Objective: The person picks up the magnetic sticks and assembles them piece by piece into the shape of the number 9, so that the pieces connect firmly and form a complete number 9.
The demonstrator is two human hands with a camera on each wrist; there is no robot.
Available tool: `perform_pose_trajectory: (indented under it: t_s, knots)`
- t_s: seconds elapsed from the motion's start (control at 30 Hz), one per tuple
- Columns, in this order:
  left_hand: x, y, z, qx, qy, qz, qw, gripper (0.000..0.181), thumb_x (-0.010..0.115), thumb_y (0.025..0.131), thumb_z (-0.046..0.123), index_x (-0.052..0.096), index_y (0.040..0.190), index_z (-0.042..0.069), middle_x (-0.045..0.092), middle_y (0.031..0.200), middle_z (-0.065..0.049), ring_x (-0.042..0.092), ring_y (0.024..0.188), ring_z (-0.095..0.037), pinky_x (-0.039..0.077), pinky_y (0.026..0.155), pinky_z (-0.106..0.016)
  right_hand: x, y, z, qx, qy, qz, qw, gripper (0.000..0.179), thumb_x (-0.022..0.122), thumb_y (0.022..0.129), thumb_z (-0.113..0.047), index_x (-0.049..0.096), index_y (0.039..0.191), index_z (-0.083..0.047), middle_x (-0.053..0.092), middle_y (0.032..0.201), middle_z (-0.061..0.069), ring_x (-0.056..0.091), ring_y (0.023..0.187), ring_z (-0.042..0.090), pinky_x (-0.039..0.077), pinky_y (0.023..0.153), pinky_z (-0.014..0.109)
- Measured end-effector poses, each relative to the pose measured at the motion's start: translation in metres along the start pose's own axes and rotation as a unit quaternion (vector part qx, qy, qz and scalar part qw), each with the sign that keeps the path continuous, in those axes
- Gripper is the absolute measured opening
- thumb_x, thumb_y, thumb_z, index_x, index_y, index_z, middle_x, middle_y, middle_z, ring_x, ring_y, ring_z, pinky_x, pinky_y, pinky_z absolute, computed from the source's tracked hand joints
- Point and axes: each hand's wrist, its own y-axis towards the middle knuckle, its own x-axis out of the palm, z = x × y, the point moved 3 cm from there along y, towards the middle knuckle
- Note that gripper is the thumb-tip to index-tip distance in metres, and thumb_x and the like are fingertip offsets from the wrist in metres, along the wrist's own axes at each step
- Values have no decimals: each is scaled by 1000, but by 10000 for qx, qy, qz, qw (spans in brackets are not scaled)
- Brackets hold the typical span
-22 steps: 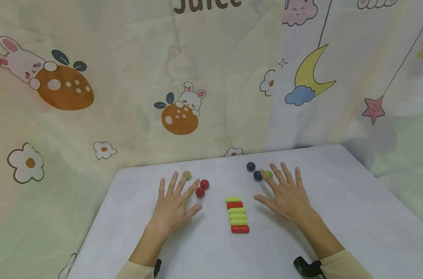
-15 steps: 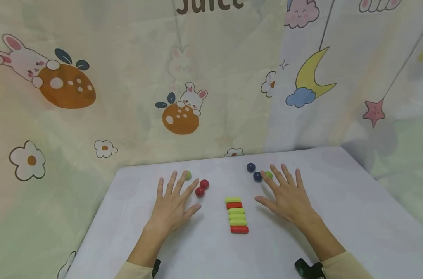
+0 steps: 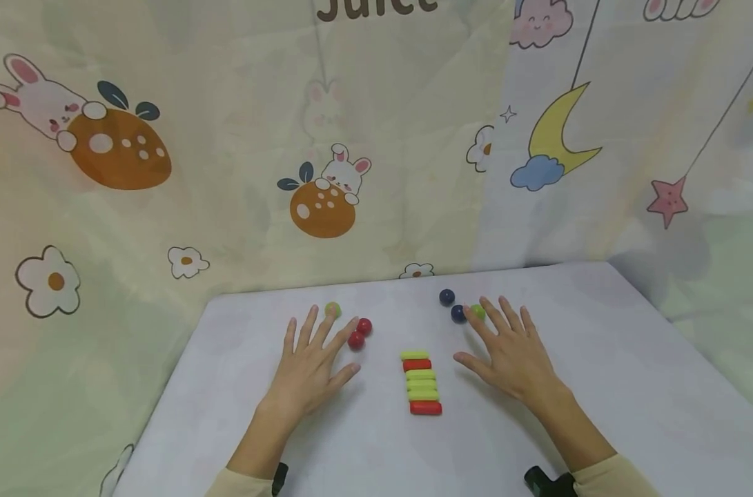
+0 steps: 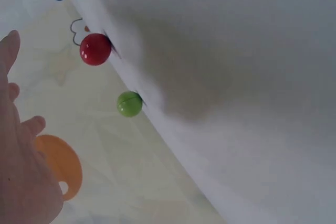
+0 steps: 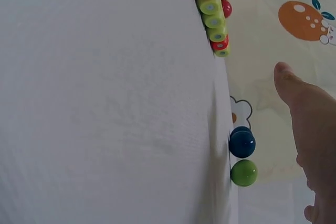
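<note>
My left hand (image 3: 308,369) hovers palm down over the left of the table, fingers spread, holding nothing. Near its fingertips lie a green ball (image 3: 333,309) and two red balls, one (image 3: 356,341) in front of the other (image 3: 364,326). On the other side my right hand (image 3: 514,352) is also spread and holds nothing. By its fingertips are two dark blue balls, one nearer (image 3: 458,314) and one farther (image 3: 447,297), and a partly covered green ball (image 3: 478,312). Between the hands a row of yellow-green and red sticks (image 3: 422,384) lies side by side.
A white-covered table (image 3: 376,449) carries everything. Behind it hangs a printed cloth (image 3: 239,172) with rabbits, flowers and a moon. A dark strap-like device (image 3: 550,482) sits at the right wrist; another dark piece (image 3: 279,478) shows at the left wrist.
The right hand's fingers have shifted slightly, their tips a little lower and to the left. The left hand stays almost in place. The balls and sticks have not moved; the view drifts slightly.
</note>
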Motion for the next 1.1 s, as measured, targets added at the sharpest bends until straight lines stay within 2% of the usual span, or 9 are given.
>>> perform_pose_trajectory:
  t_s: [0.23, 0.37, 0.57, 0.73, 0.97, 1.1]
  knots:
    - [6, -7, 1, 12, -75, -133, 9999, 76, 60, 94, 63, 32, 161, 38, 24, 170, -6, 10, 158, -39, 8, 123, -65, 9, -5, -6, -83, 166, -19, 9998, 87, 58, 91, -71, 38, 160, -21, 37, 163, 16, 29, 149, 47, 27, 118, 65]
    - [7, -6, -1, 40, -285, -144, 9995, 77, 61, 95, 60, 30, 161, 38, 24, 170, -7, 15, 156, -41, 11, 122, -66, 11, -6, -7, -158, 212, 111, 9996, 84, 60, 92, -68, 40, 159, -22, 39, 162, 15, 32, 148, 45, 31, 115, 65]
    - [2, -8, -13, -138, -825, -34, 9965, 76, 67, 95, 52, 31, 161, 36, 28, 168, -9, 27, 150, -44, 20, 118, -68, 13, -4, -9, -278, 533, 364, 9975, 79, 62, 93, -64, 43, 157, -21, 44, 158, 15, 35, 146, 46, 34, 113, 66]
    - [4, -9, -15, -13, -1030, -59, 9947, 74, 68, 95, 51, 35, 160, 35, 28, 168, -11, 29, 148, -46, 21, 116, -71, 13, -3, -9, -340, 637, 561, 9958, 77, 66, 93, -58, 46, 155, -17, 49, 153, 18, 42, 141, 46, 39, 109, 65]
    - [10, -3, -9, 114, -1193, -114, 9927, 72, 67, 96, 51, 37, 159, 35, 32, 166, -11, 29, 148, -45, 22, 117, -68, 12, 1, -9, -175, 907, 353, 9951, 75, 66, 94, -54, 45, 155, -15, 48, 153, 18, 46, 136, 46, 43, 107, 64]
    - [10, -2, -5, 75, -1388, -301, 9898, 71, 67, 96, 50, 38, 159, 33, 35, 165, -10, 31, 148, -44, 25, 117, -66, 14, 3, -15, -77, 1188, 168, 9927, 74, 64, 96, -54, 44, 156, -16, 48, 154, 16, 47, 135, 44, 44, 106, 62]
